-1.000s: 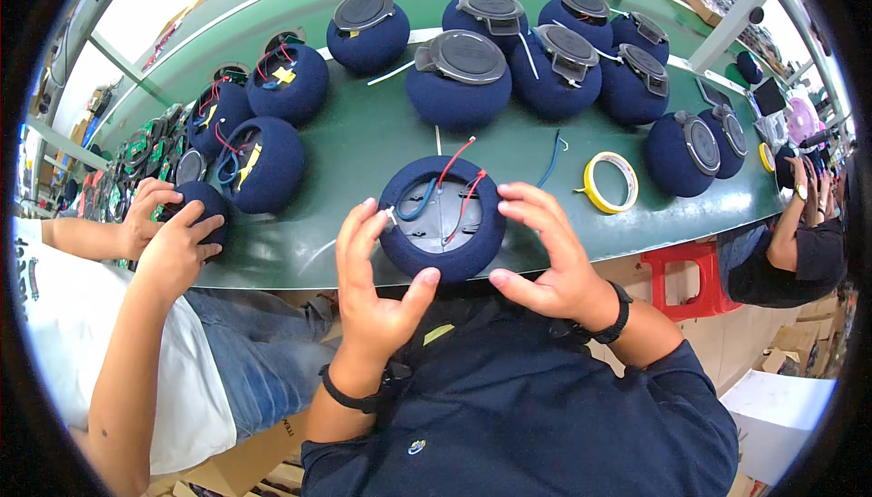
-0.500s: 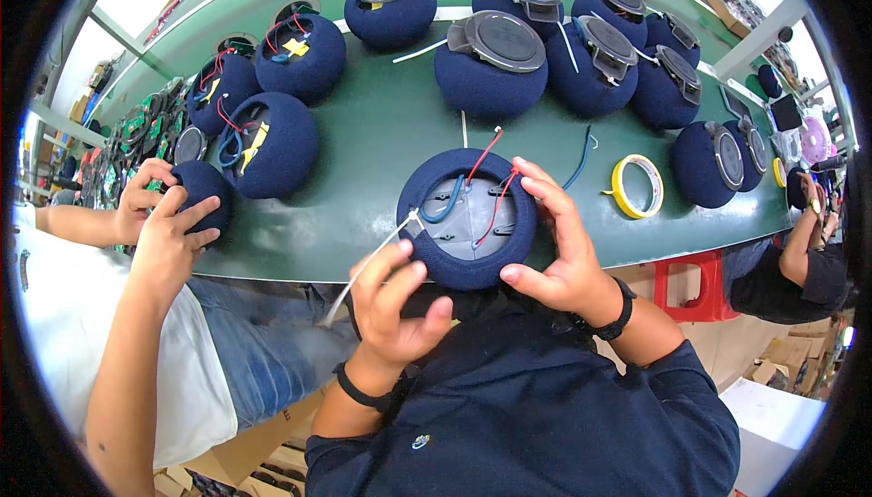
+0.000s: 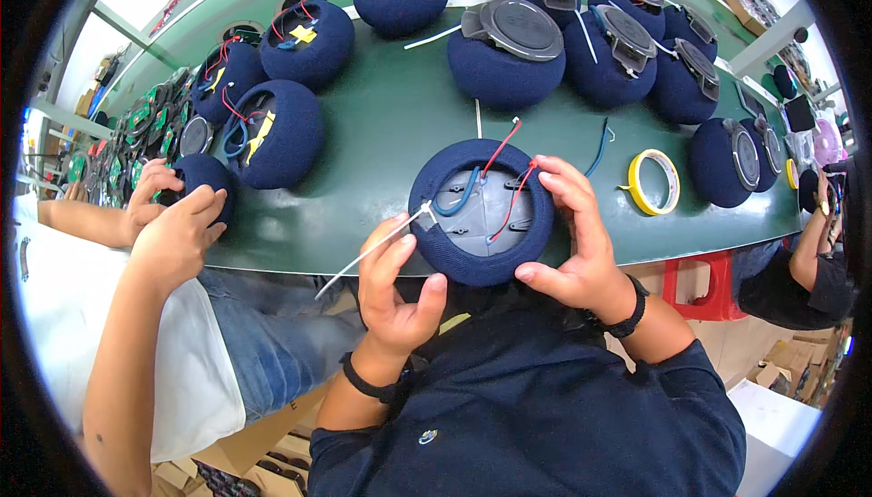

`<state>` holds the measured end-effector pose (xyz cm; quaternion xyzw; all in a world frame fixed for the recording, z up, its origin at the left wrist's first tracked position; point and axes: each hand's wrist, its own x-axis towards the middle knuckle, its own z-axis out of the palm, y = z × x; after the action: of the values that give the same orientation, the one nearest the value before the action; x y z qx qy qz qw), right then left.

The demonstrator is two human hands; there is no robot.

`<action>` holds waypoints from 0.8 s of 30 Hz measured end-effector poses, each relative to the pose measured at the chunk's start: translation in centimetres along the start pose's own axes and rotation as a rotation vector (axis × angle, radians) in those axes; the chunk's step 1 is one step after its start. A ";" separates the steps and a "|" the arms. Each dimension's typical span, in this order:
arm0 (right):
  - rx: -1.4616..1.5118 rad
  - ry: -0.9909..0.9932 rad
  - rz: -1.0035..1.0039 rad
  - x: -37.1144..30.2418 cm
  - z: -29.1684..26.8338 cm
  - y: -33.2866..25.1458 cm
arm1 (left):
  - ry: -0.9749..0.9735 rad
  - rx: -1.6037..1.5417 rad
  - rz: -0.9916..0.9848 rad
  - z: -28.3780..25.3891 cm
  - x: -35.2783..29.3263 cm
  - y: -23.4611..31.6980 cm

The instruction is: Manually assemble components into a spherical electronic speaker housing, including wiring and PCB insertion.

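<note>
1. Table: green, its surface spanning the scene from left to right.
2. Capped balls: navy, each bearing a dark round disc; seven grouped from far centre to far right, two more at right.
3. Open balls: navy, three at far left, with red wires and yellow tape patches.
4. Tape roll: yellow, lying at right.
5. Boards: green and black, heaped at far left.
6. Co-worker: white top, at left, holding a small ball.
7. Second person: dark top, at right.
8. Stool: red, right, beyond the table's near edge.
9. Post: grey, slanting, far right.
10. Carton: brown, near left.
</note>
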<state>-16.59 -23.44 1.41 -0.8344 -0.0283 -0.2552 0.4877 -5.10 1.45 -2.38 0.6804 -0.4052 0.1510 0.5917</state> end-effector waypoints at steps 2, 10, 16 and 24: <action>0.007 0.002 0.001 0.0 -0.1 0.1 | -0.022 0.048 0.031 -0.1 0.3 0.2; 0.003 0.023 -0.026 0.1 -0.2 0.2 | -0.144 0.394 -0.012 -2.1 3.0 4.2; 0.031 -0.052 0.004 0.6 -0.7 -0.3 | 0.048 0.081 0.044 -1.4 3.8 2.5; -0.067 -0.079 -0.086 2.8 -2.8 -2.0 | -0.015 0.134 0.029 -2.3 3.2 0.0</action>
<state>-15.88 -25.21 5.39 -0.8576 -0.0748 -0.2437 0.4467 -2.52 2.38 0.39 0.7136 -0.4086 0.1811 0.5395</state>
